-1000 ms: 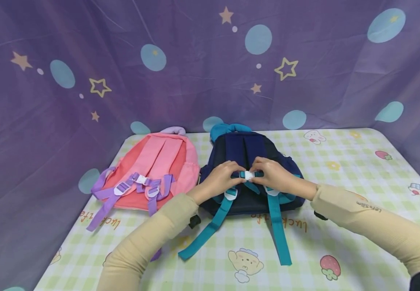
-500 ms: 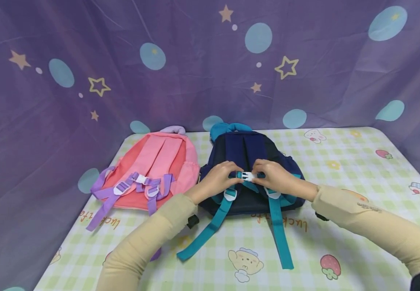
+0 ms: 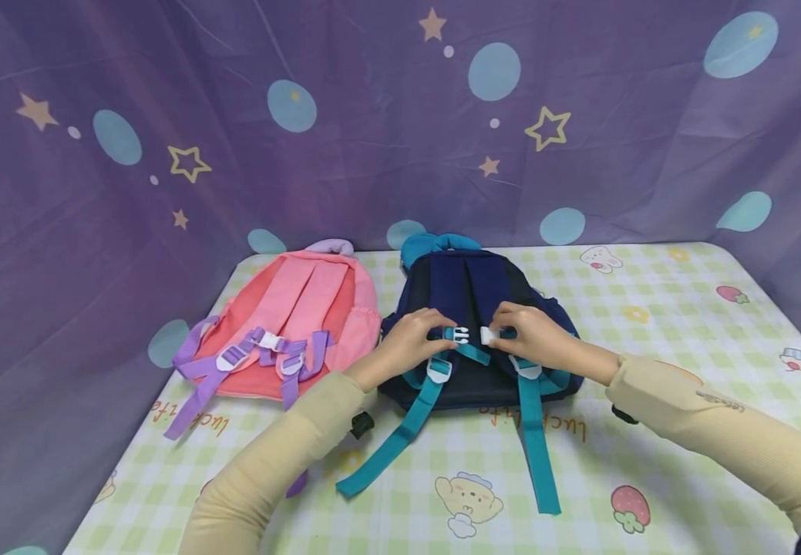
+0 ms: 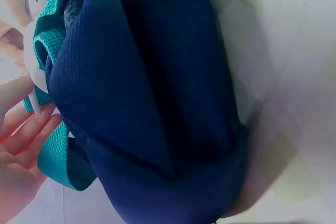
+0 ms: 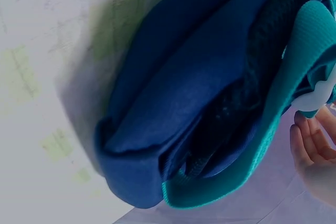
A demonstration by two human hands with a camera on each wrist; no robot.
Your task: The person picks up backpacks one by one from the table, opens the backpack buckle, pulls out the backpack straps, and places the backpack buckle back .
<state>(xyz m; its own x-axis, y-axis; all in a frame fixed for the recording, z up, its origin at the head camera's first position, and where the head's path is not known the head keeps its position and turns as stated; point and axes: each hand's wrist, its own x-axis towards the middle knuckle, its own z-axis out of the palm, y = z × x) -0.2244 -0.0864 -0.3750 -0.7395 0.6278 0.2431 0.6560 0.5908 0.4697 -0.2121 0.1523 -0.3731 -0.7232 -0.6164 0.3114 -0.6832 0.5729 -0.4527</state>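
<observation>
2 backpacks (image 3: 449, 281), insides hidden; held buckle halves (image 3: 461, 335) apart.

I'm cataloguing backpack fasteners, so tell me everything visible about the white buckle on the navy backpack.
The white buckle looks like plastic and is unclipped, its halves apart over the navy backpack. The left hand pinches the pronged half at its teal webbing, prongs pointing toward the socket half, which the right hand pinches. Any markings are too small to read.

Pink backpack (image 3: 296, 316) with purple straps (image 3: 194, 406) on checked tablecloth (image 3: 691, 432), starry curtain (image 3: 372, 146) behind.
</observation>
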